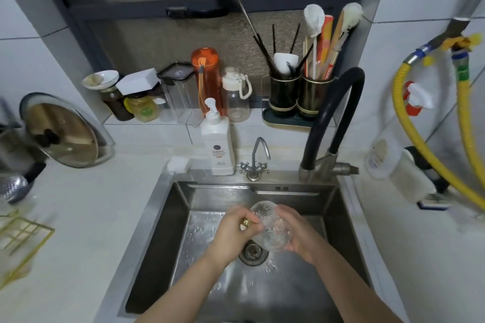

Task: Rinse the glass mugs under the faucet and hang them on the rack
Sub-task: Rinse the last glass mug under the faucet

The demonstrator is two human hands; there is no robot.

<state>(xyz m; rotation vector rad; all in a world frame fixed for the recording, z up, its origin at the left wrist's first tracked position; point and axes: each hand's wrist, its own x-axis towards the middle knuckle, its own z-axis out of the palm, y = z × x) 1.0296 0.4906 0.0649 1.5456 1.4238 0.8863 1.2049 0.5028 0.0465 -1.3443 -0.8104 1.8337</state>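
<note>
A clear textured glass mug [271,228] with a gold handle is held over the steel sink [168,220], tilted with its mouth facing up and away. My left hand [233,233] grips the gold handle on the mug's left side. My right hand [296,231] wraps around the mug's right side and base. Water splashes on the sink floor around the drain [253,253]. The black hose faucet [338,123] arches at the sink's back right. A gold wire rack [21,238] sits on the counter at the far left, blurred.
A small chrome tap [256,160] and a white soap pump bottle [217,144] stand behind the sink. Bottles, jars and utensil holders [299,97] line the back ledge. A pot lid [63,134] leans at the left. Yellow hoses [462,123] hang on the right wall.
</note>
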